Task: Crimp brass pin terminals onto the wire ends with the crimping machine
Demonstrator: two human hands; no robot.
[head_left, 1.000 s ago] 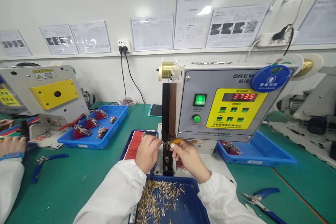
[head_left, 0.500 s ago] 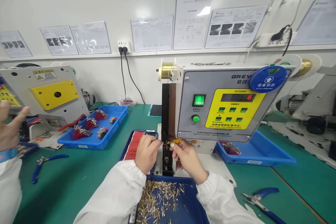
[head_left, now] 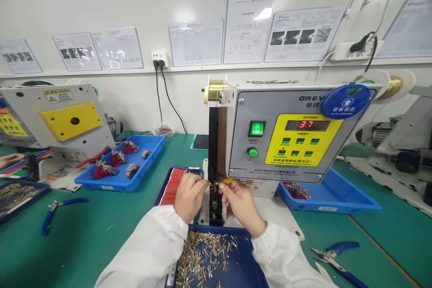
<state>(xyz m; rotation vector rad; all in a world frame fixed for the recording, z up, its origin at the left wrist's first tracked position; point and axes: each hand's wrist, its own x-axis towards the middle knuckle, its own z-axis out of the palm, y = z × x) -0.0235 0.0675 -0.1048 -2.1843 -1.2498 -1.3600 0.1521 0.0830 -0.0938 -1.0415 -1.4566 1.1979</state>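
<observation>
1. Pinching a thin piece (head_left: 211,185) at the black die (head_left: 215,209), the left hand (head_left: 188,195) has thumb and fingertips closed, back of the hand up, wrist bent inward.
2. The thin piece is at the die's top, between the two hands; its ends are too small to make out.
3. Opposite, the right hand (head_left: 241,202) points thumb and index finger at the die, a yellow piece (head_left: 228,181) beside them; whether it grips anything, I cannot tell.
4. Both forearms, in white sleeves (head_left: 148,243), slant inward over the near tray (head_left: 249,261).
5. Brass pins (head_left: 197,256) crowd that tray's left edge.
6. Red wires (head_left: 172,186) lie beyond the left hand.
7. Above the right hand, the machine (head_left: 245,135) shows a lit "37".
8. In the right tray (head_left: 332,191), a wire bundle (head_left: 296,190) lies at the left edge; cutters (head_left: 332,258) lie on the counter (head_left: 313,229) nearby.
</observation>
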